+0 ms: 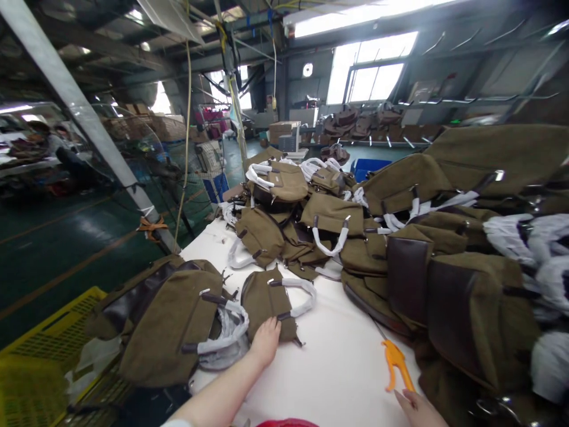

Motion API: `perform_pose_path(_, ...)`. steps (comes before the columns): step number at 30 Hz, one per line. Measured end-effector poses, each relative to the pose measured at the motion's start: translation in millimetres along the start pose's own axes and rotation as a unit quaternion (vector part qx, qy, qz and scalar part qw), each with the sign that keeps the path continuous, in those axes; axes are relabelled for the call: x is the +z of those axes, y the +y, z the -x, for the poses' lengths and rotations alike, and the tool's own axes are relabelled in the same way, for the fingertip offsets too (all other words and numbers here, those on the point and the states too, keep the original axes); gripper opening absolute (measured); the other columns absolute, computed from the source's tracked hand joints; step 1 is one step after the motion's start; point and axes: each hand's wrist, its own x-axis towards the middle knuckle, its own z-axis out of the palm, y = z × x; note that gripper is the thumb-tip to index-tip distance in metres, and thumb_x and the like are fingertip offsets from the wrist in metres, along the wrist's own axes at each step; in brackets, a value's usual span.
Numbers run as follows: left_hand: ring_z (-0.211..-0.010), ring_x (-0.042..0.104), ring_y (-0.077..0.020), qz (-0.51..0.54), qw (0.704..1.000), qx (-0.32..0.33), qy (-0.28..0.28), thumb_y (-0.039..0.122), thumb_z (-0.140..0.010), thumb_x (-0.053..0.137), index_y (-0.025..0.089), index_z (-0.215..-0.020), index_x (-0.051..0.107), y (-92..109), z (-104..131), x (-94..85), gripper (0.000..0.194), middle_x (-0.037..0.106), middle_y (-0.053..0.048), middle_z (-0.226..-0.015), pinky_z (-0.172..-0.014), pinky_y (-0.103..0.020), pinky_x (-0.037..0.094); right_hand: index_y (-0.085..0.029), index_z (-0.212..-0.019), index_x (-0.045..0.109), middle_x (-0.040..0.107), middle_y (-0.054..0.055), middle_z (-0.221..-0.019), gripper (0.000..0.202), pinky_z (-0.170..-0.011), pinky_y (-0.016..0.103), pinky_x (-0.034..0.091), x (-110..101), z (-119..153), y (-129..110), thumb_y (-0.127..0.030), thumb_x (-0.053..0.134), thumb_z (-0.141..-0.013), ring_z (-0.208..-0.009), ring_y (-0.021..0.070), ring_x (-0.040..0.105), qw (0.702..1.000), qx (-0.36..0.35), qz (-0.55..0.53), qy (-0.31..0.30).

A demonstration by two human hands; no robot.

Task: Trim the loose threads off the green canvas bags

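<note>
The right hand is touching the orange scissors, grip unclear; the left hand is pressing flat on a brown bag.

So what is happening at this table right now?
A person works at a white table heaped with olive canvas bags. Their left hand rests open on the edge of a small bag with a wrapped handle. Their right hand touches orange-handled snips lying on the table.

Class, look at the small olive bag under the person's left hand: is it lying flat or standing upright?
Lying flat. The small olive bag rests on the white table with its wrapped handle flopped sideways, and the left hand presses its near edge.
</note>
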Motion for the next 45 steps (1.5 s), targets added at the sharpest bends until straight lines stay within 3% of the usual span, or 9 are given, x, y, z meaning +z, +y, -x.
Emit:
perform_pose_path(7,-0.122,0.060,-0.0242,0.021,0.993,0.056,0.102,0.007,-0.090,0.036,0.016,-0.135,0.055,9.0,11.6,-63.1,0.050,0.064,-0.012,-0.134,-0.108,-0.041,0.047,-0.022,-0.103,0.069,0.070,0.015,-0.120,0.061,-0.105,0.044,0.048,-48.7,37.5,-119.1,-0.069,0.050,-0.070,-0.117,0.0323,0.063,0.976,-0.047,-0.199,-0.071)
perform_pose_path(11,-0.116,0.065,-0.0209,0.120,0.965,0.135,0.192,0.014,-0.093,0.035,0.026,-0.136,0.055,34.8,49.2,-79.5,0.049,0.068,-0.005,-0.130,-0.103,-0.036,0.051,-0.022,-0.116,0.061,0.072,0.013,-0.108,0.067,-0.083,0.039,0.058,-63.1,65.9,-187.7,-0.074,0.050,-0.076,-0.096,0.0258,0.070,0.924,-0.080,-0.352,-0.126)
perform_pose_path(15,-0.103,0.070,-0.0211,0.218,0.947,0.223,0.077,0.032,-0.094,0.042,0.035,-0.128,0.061,66.3,69.4,-70.1,0.040,0.074,-0.001,-0.117,-0.089,-0.028,0.055,-0.019,-0.092,0.054,0.062,0.001,-0.058,0.072,-0.045,0.026,0.045,-42.1,81.4,-231.3,-0.087,0.044,-0.070,-0.049,0.0158,0.060,0.909,-0.088,-0.375,-0.157)
perform_pose_path(20,-0.083,0.068,-0.0239,0.307,0.933,0.189,0.003,0.052,-0.093,0.038,0.022,-0.093,0.073,86.2,72.0,-90.4,0.046,0.074,-0.008,-0.088,-0.077,-0.032,0.051,-0.024,-0.075,0.040,0.046,-0.009,-0.043,0.066,-0.033,0.020,0.027,-32.9,98.2,-237.6,-0.089,0.044,-0.066,-0.033,0.0097,0.046,0.916,-0.054,-0.351,-0.186)
perform_pose_path(25,-0.093,0.064,-0.0211,0.398,0.911,0.107,0.015,0.030,-0.082,0.056,0.018,-0.103,0.069,102.0,56.9,-107.8,0.027,0.072,-0.008,-0.102,-0.087,-0.031,0.047,-0.023,-0.077,0.045,0.056,-0.006,-0.052,0.044,-0.041,0.021,0.034,-49.4,132.9,-242.6,-0.066,0.051,-0.081,-0.040,0.0091,0.047,0.907,-0.091,-0.362,-0.197)
perform_pose_path(30,-0.071,0.058,-0.0172,0.448,0.883,0.105,-0.091,0.015,-0.066,0.058,0.016,-0.080,0.071,115.8,47.9,-74.6,0.019,0.068,-0.003,-0.076,-0.069,-0.028,0.045,-0.020,-0.068,0.055,0.060,-0.001,-0.057,0.033,-0.055,0.025,0.040,-54.9,152.8,-247.6,-0.043,0.047,-0.090,-0.054,0.0121,0.054,0.918,-0.191,-0.279,-0.207)
perform_pose_path(36,-0.082,0.058,-0.0192,0.503,0.837,0.162,-0.142,0.027,-0.059,0.070,0.018,-0.071,0.068,105.0,48.8,-43.2,0.014,0.066,0.000,-0.079,-0.081,-0.031,0.045,-0.020,-0.065,0.051,0.063,0.000,-0.059,0.027,-0.061,0.027,0.041,-49.2,151.7,-241.7,-0.036,0.050,-0.087,-0.059,0.0146,0.057,0.929,-0.176,-0.250,-0.209)
perform_pose_path(41,-0.074,0.055,-0.0188,0.561,0.826,0.036,-0.044,0.061,-0.076,0.054,0.019,-0.070,0.056,99.4,47.0,-38.6,0.042,0.058,-0.001,-0.072,-0.075,-0.033,0.046,-0.020,-0.071,0.054,0.063,0.001,-0.064,0.035,-0.063,0.028,0.041,-50.5,145.5,-237.2,-0.045,0.043,-0.093,-0.063,0.0154,0.057,0.936,-0.187,-0.242,-0.177)
perform_pose_path(45,-0.071,0.057,-0.0203,0.641,0.763,-0.069,0.050,0.077,-0.085,0.023,0.021,-0.069,0.052,99.7,50.3,-44.1,0.065,0.058,-0.004,-0.071,-0.076,-0.036,0.048,-0.021,-0.085,0.057,0.065,0.001,-0.071,0.034,-0.067,0.029,0.043,-56.4,141.0,-238.8,-0.047,0.039,-0.095,-0.068,0.0167,0.061,0.943,-0.173,-0.237,-0.158)
